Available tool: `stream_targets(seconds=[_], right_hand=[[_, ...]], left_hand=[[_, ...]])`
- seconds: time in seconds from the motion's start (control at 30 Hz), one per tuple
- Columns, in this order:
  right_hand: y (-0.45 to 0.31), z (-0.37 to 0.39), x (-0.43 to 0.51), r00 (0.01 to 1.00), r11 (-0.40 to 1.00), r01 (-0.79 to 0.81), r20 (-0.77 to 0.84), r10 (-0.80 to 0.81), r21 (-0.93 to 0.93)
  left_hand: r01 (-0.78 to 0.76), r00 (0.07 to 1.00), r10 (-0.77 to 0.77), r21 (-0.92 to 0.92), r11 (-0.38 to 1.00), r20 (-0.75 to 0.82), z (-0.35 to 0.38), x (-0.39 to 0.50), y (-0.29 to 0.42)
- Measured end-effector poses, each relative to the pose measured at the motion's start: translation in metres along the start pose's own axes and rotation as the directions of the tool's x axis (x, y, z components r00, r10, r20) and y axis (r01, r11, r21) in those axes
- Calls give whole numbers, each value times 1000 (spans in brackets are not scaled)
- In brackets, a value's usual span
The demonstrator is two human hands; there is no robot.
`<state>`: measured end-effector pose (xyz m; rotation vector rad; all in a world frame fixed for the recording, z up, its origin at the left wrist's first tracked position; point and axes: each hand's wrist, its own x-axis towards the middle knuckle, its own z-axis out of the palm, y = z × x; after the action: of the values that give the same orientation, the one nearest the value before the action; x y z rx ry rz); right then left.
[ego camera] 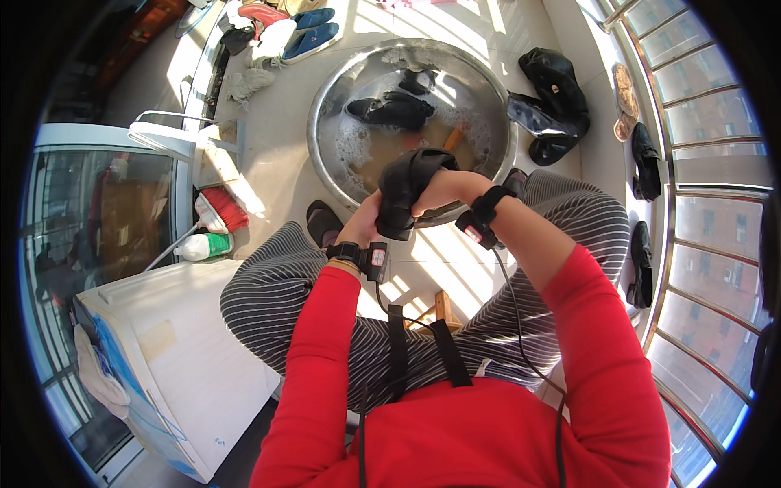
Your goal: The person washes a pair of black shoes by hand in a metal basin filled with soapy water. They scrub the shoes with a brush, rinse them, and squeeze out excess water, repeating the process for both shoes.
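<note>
Both my hands hold a black shoe [406,189] over the near rim of a large round metal basin [316,131]. My left hand [364,218] grips its left side, and my right hand [444,190] has hold of its right side; some fingers are hidden behind it. Murky, sudsy water [381,155] fills the lower part of the basin. Another black shoe [396,111] lies in the water, with a smaller-looking black item [417,80] beyond it. An orange object [453,139], perhaps a brush handle, shows in the water behind the held shoe.
Black boots [556,91] lie right of the basin; insoles [625,100] and black shoes [645,161] line the window side. Blue slippers [311,43] and white cloths [250,82] are at the upper left. A red-bristled broom [224,209], a white-green bottle [204,246] and a white cabinet [177,329] stand left.
</note>
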<state>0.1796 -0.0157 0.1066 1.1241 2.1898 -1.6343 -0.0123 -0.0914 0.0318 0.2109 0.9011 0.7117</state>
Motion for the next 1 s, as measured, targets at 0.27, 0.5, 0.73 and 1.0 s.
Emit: stream_targets(seconds=[0.27,0.5,0.73,1.0], right_hand=[[14,-6,18,997,988,44,66,-34,-146],[17,-6,43,999,1000,-20,-46,20,0],[0,-11,23,980,969,-157,90,177,-188],[-2,2,35,985,985,-170,24,170,-2]], left_hand=[[-180,980,186,81,980,-73,3,24,-5],[-219,959,205,-56,974,-193,4,18,17],[-196,962,210,90,976,-176,-8,36,1],[-174,953,168,0,985,-251,-16,20,9]])
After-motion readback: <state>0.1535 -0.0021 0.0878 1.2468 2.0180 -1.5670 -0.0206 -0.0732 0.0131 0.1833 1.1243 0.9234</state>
